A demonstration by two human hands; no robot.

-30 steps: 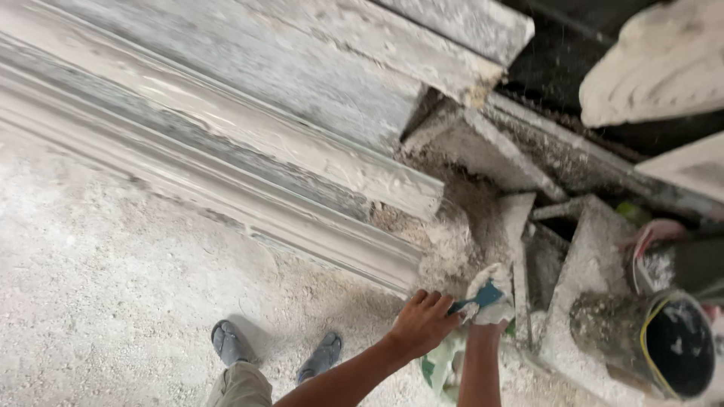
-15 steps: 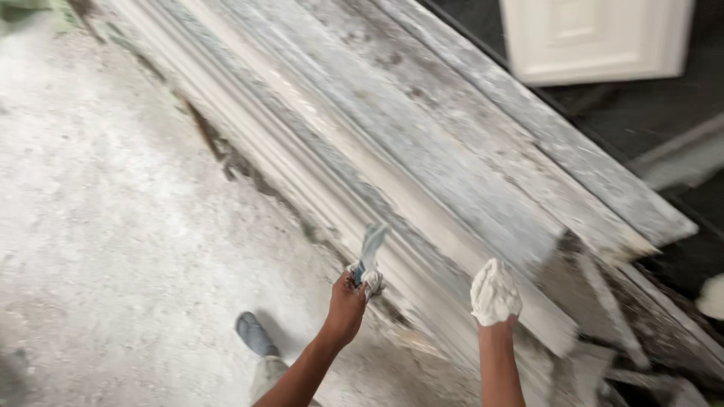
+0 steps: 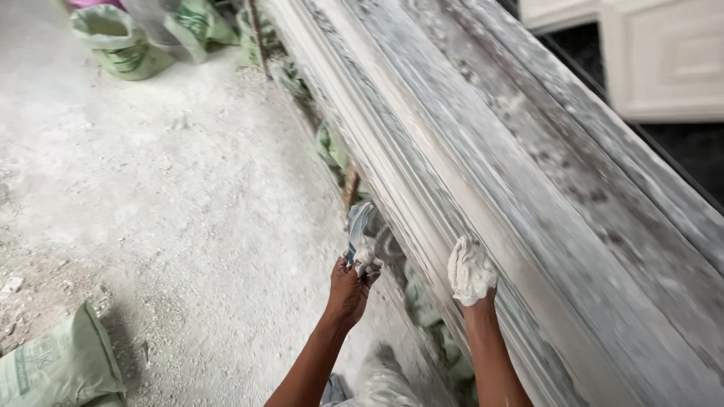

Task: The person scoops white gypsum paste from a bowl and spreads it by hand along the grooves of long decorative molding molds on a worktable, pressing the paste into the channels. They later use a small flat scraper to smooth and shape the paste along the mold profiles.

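Observation:
My left hand (image 3: 351,285) grips the handle of a plaster-smeared scraper (image 3: 359,226), its blade pointing up beside the lower edge of a long moulding bench (image 3: 528,196). My right hand (image 3: 470,271) is fully coated in white plaster and closed around a lump of it, resting against the ridged white cornice strip (image 3: 392,128) that runs along the bench. The bench surface is grey, streaked with dried plaster.
A dusty white floor (image 3: 188,188) lies to the left. Green sacks stand at the top left (image 3: 113,45) and one lies at the bottom left (image 3: 56,369). More green sacks are tucked under the bench (image 3: 332,147). A white moulded panel (image 3: 664,60) is at the top right.
The view has swung left along the bench, away from its broken end and a bucket. Both hands have come up to the cornice, the left still gripping the scraper.

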